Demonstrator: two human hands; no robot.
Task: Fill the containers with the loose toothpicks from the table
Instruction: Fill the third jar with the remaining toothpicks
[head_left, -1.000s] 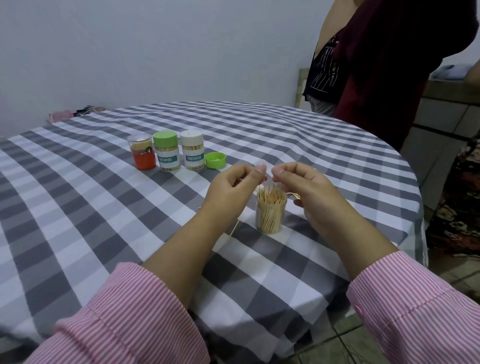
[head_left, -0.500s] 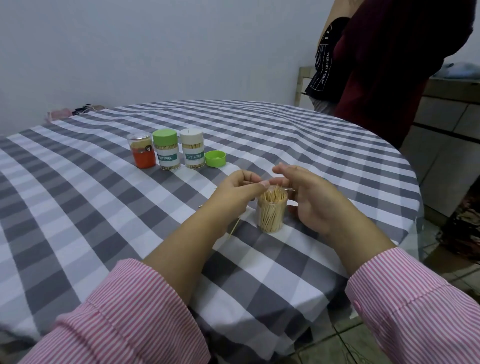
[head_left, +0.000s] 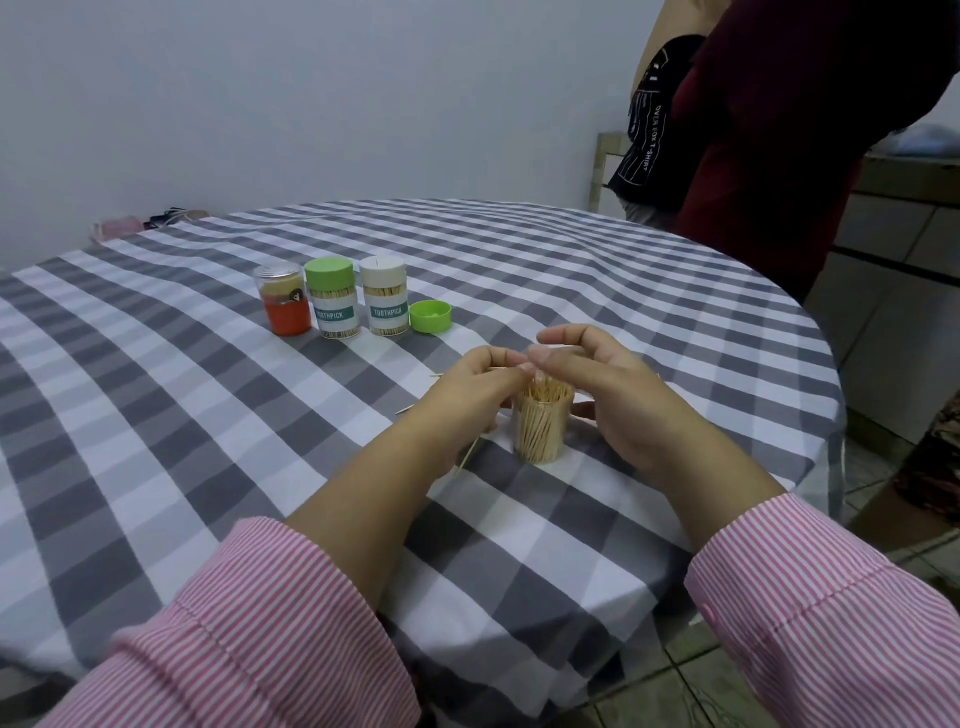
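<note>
A clear open container (head_left: 540, 431) packed with upright toothpicks stands on the checked tablecloth (head_left: 208, 415) between my hands. My left hand (head_left: 470, 387) is just left of its mouth, with thumb and fingers pinching a thin toothpick over the rim. My right hand (head_left: 602, 384) curves over and behind the container, thumb tip meeting the left fingertips above the picks. A few loose toothpicks (head_left: 467, 457) lie on the cloth beside and under my left hand.
Farther back stand an orange-filled jar (head_left: 283, 306), a green-lidded toothpick jar (head_left: 332, 299) and a white-lidded toothpick jar (head_left: 384, 296), with a loose green lid (head_left: 430, 316) beside them. A person (head_left: 753, 119) stands at the table's far right edge.
Both hands have come closer together over the container's mouth, and the right hand has moved from beside the container to over it.
</note>
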